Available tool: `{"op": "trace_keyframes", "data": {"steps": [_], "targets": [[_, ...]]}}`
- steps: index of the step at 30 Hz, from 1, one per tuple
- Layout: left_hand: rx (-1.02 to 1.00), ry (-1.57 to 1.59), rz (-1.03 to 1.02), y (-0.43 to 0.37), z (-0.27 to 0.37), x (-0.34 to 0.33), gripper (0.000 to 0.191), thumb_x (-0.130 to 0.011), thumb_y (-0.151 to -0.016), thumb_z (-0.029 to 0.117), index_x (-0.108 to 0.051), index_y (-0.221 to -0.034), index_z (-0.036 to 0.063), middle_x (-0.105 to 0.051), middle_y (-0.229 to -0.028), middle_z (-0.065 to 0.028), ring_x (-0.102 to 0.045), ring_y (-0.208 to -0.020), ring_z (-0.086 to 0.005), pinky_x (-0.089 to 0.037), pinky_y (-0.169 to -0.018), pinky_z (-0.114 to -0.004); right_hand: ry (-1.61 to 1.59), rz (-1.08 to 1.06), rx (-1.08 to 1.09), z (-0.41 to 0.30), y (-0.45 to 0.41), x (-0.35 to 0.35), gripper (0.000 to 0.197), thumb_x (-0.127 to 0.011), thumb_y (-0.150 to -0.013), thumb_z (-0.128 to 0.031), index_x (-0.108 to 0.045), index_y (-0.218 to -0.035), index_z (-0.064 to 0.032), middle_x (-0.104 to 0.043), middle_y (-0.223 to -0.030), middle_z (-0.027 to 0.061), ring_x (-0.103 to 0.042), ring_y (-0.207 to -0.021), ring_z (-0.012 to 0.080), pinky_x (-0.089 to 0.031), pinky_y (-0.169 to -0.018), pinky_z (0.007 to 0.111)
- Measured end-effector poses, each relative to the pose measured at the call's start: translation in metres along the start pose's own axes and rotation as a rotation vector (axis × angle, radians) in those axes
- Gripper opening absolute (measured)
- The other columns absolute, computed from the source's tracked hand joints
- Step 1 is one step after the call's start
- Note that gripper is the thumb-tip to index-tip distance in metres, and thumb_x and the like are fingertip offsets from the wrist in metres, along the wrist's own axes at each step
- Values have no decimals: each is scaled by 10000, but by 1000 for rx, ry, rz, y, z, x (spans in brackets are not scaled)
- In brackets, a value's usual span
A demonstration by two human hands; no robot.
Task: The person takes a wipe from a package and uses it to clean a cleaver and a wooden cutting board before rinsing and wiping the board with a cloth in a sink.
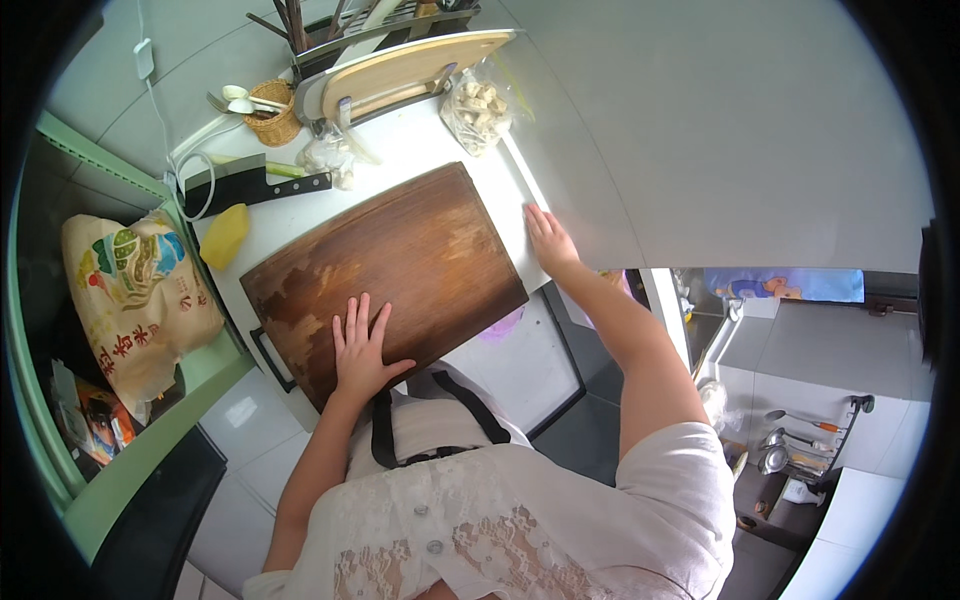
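A dark wooden chopping board lies on the white countertop right before me, its near edge close to my waist. Flat on its lower left part rests my left hand, fingers spread, holding nothing. To the right of the board, my right hand touches the counter's right edge beside the wall, its fingers extended and nothing seen in it. A cleaver with a black handle lies beyond the board's far left corner. Beside it is a peeled yellow piece of produce, perhaps a potato.
Along the back stand a wicker basket of cutlery, a rack with a light cutting board, a knotted plastic bag and a clear bag of pale chunks. A green shelf at left holds a printed sack.
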State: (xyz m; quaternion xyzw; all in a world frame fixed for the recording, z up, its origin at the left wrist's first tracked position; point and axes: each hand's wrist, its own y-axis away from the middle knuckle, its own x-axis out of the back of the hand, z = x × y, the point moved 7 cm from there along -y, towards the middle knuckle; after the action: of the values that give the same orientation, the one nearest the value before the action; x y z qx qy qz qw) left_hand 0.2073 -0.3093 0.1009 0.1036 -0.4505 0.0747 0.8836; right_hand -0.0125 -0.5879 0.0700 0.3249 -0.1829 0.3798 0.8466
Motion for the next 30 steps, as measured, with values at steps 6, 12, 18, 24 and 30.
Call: {"op": "trace_keyframes", "data": {"steps": [6, 12, 18, 24, 30], "targets": [[40, 247, 430, 45, -50, 56, 377, -695, -752, 172, -575, -1089, 51, -385, -1380, -179, -330, -1297, -382, -263, -1061, -472, -518, -878, 67, -69, 197, -92, 318, -550, -826, -165, -644, -1122, -92, -573, -1225, 120, -482, -1211, 282, -336, -1049, 389], [595, 241, 566, 144, -155, 47, 329, -624, -842, 158, -512, -1097, -18, -500, -992, -155, -490, -904, -270, -408, -801, -367, -1094, -542, -888, -56, 219, -41, 248, -487, -845, -207, -642, -917, -26, -639, -970, 223, -624, -895, 391, -507, -763, 467], [570, 649, 502, 136, -186, 21, 355, -666, -846, 187, -518, -1096, -16, -510, -690, -19, -478, -619, -116, -416, -587, -255, -1539, 179, -1226, -67, 131, 21, 500, -536, -882, -355, -449, -1293, -83, -481, -1138, 300, -520, -1021, 449, -416, -909, 456], [606, 210, 288, 103, -169, 46, 354, -702, -716, 148, -574, -992, -33, -624, -697, -114, -610, -642, -239, -484, -625, -346, -1604, 120, -1073, -69, 85, 19, 523, -504, -894, -437, -501, -1241, -46, -543, -1114, 303, -541, -1036, 437, -434, -893, 456], [745, 429, 117, 102, -203, 31, 206, -686, -660, 137, -596, -766, -15, -596, -637, -80, -595, -599, -206, -462, -559, -345, -1628, 121, -1177, -75, 90, 18, 494, -550, -865, -402, -562, -1112, 25, -631, -973, 269, -605, -961, 389, -459, -844, 425]]}}
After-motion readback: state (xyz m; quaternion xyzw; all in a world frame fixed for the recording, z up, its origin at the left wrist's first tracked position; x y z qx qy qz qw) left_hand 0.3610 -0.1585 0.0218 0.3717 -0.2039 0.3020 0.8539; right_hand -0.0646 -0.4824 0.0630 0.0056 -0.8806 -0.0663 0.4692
